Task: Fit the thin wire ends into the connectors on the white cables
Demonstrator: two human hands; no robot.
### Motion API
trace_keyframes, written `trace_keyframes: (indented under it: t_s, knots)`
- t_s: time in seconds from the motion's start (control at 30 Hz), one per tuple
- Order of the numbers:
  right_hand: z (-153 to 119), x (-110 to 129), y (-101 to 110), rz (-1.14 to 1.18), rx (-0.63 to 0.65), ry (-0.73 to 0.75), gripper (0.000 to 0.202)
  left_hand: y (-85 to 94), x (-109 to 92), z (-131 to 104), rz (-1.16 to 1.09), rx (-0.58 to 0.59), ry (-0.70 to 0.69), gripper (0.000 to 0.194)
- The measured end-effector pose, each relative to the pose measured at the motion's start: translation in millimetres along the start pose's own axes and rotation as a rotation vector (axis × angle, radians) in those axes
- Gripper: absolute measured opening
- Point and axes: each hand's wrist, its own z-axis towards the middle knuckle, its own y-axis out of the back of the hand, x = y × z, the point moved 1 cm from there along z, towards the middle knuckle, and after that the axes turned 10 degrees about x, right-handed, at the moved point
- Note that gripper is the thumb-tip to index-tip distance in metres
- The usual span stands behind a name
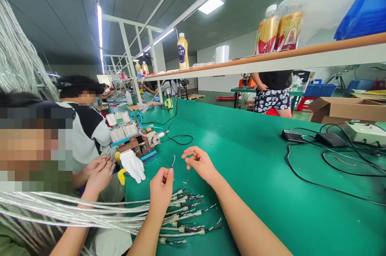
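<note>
My left hand pinches a thin cable end between thumb and fingertips. Fine wires, some white and some dark, stick up out of the pinch. To its right, my right hand hovers with curled fingers apart and nothing visible between them. Below both hands, a bundle of pale braided cables runs in from the left across the table. Their stripped ends fan out in black, white and red wires. My left forearm covers part of the bundle.
The green table carries a small machine with a white glove hanging at it. Black pedals and loose cords lie at the right. An overhead shelf holds bottles. Co-workers sit close on the left.
</note>
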Motion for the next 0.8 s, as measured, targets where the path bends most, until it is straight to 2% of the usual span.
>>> trace_keyframes:
  t_s: [0.17, 0.3, 0.53, 0.8]
  knots:
    - [-2, 5, -11, -0.369, 0.005, 0.151, 0.028, -0.3, -1, 0, 0.072, 0.007, -0.031, 0.047]
    - [-5, 14, -17, -0.509, 0.076, 0.157, 0.030, -0.1, -2, 0, 0.082, -0.004, -0.052, 0.048]
    - [-4, 12, -17, -0.680, 0.074, 0.181, 0.033, 1.7, 5, -1, 0.056, -0.038, -0.038, 0.047]
    - [-9, 12, -25, -0.815, 0.068, 0.227, 0.038, 3.4, 16, 5, 0.060, -0.097, -0.003, 0.049]
